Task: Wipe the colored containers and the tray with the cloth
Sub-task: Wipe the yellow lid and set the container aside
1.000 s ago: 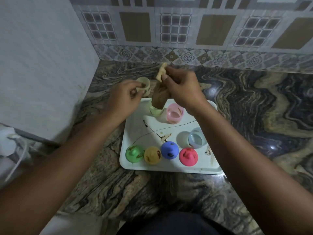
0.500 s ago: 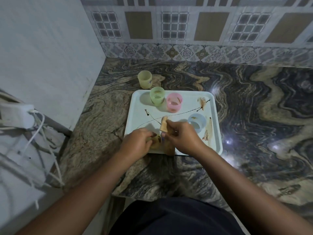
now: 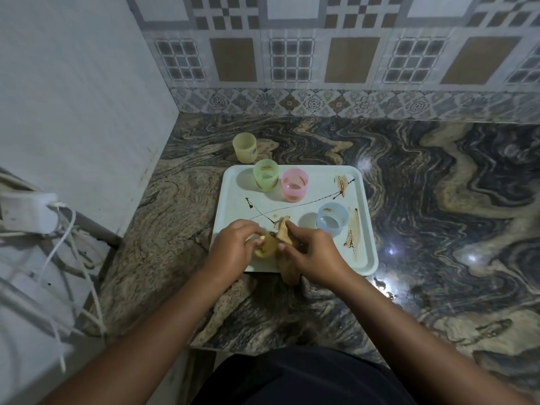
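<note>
**A:** Where is the cloth?

**B:** The tan cloth (image 3: 283, 229) is in the lower middle of the frame, bunched in the right hand (image 3: 314, 254). That hand's fingers (image 3: 295, 232) curl round it. One end sticks up above the knuckles and the other hangs over the tray's near edge.

**A:** And the left hand?

**B:** The left hand (image 3: 232, 247) is just beside the right one. Its fingers (image 3: 248, 227) grip a small yellow piece (image 3: 267, 246), which touches the cloth. I cannot tell if it is a lid or a cup.

**A:** What about the tray?

**B:** The white tray (image 3: 233, 188) lies flat at the centre of the frame. It has a thin dark line across it and brown smears (image 3: 352, 235) along its right side.

**A:** What stands on it?

**B:** A green cup (image 3: 266, 178) and a pink cup (image 3: 294, 185) stand upright side by side near the top edge. A blue cup (image 3: 332, 219) stands towards the right, near the smears.

**A:** Is anything off the tray?

**B:** A yellow cup (image 3: 245, 147) stands upright on the marbled surface (image 3: 438, 206), just above the tray's upper left corner. A patterned tiled wall (image 3: 292, 59) fills the top of the frame. At the left edge sits a white box (image 3: 29, 211) with pale cords hanging from it.
</note>
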Action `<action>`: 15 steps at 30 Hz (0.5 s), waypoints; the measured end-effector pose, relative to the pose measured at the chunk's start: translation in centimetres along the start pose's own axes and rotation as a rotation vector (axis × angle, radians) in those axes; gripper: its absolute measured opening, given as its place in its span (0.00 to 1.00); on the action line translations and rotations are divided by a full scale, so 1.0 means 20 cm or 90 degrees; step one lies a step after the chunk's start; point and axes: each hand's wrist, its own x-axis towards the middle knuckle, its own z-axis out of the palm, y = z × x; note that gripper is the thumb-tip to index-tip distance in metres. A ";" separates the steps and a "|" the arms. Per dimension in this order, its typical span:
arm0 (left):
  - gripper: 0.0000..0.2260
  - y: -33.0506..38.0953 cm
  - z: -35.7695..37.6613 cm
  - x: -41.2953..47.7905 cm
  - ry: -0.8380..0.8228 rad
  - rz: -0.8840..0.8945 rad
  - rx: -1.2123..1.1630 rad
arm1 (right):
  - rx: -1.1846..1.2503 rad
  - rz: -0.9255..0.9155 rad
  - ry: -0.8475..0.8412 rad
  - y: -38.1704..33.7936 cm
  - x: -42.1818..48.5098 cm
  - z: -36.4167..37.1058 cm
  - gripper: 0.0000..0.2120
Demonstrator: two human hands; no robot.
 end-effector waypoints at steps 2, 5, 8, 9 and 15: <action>0.06 0.08 -0.05 0.01 0.009 -0.094 -0.115 | 0.072 -0.002 -0.003 -0.02 -0.02 0.00 0.26; 0.06 0.17 -0.12 0.03 -0.008 -0.255 -0.360 | 0.168 0.009 0.019 -0.07 -0.02 -0.03 0.24; 0.09 0.24 -0.18 0.05 0.027 -0.343 -0.578 | 0.260 -0.008 0.051 -0.15 0.00 -0.09 0.22; 0.11 0.25 -0.19 0.06 0.044 -0.360 -0.639 | 0.286 -0.017 0.056 -0.18 0.01 -0.12 0.21; 0.14 0.35 -0.25 0.08 -0.036 -0.433 -0.942 | 0.346 -0.093 0.061 -0.30 -0.01 -0.22 0.18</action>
